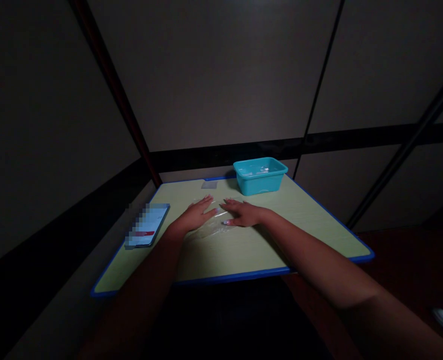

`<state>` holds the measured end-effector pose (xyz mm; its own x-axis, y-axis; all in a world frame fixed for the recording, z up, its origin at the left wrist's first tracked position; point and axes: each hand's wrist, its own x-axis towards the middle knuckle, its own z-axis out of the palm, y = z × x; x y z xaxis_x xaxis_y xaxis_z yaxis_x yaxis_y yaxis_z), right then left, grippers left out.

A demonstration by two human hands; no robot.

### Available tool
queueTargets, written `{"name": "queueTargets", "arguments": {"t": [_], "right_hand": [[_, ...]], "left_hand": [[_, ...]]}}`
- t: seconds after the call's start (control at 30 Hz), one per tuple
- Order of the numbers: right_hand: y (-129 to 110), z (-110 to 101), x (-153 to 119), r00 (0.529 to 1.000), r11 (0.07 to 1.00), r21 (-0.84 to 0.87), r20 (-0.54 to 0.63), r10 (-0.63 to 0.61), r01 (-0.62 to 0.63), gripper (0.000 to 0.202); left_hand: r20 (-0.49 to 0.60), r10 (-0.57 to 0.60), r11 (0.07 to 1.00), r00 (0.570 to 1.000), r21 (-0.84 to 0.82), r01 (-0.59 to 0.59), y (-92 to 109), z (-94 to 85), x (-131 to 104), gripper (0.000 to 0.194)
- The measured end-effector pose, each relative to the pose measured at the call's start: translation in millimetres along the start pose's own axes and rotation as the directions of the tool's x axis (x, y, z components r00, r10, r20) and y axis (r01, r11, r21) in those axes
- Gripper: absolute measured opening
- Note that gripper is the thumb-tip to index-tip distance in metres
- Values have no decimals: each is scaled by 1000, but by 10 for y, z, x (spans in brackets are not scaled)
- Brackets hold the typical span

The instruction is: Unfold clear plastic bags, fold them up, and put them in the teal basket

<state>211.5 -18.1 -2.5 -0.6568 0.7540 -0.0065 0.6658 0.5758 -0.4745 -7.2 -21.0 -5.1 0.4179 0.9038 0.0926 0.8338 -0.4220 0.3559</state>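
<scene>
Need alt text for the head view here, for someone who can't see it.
A person's left hand and right hand rest palm-down on clear plastic film on a pale, blue-edged table. A turquoise bin stands beyond the right hand; a partly pixelated screen device lies near the table's left edge.

The tub [261,185] stands over by the table's [304,215] far right corner; the phone [150,229] lies along the left edge, the plastic film [210,229] (roughly between them) mid-table.

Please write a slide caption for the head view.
Left hand and right hand spread over a clear plastic film near a turquoise rectangular plastic basin.
</scene>
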Motion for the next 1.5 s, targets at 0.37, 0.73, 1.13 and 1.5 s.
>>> {"name": "queueTargets", "arguments": {"t": [0.37,0.73,1.13,1.5], "right_hand": [[20,-336,-9,814,579,802,-237,530,-144,33],[42,-335,13,809,308,934,-37,586,-181,25],[198,-219,118,669,537,800,-247,701,-268,24],[191,-201,111,777,265,877,172,606,-400,13]], "left_hand": [[91,-89,995,992,52,84,-37,-5,-4,77],[113,160,975,981,-175,-139,40,135,-3,56],[134,86,986,987,-155,-65,36,119,-12,62],[121,87,985,989,-157,-67,15,100,-13,59]]}}
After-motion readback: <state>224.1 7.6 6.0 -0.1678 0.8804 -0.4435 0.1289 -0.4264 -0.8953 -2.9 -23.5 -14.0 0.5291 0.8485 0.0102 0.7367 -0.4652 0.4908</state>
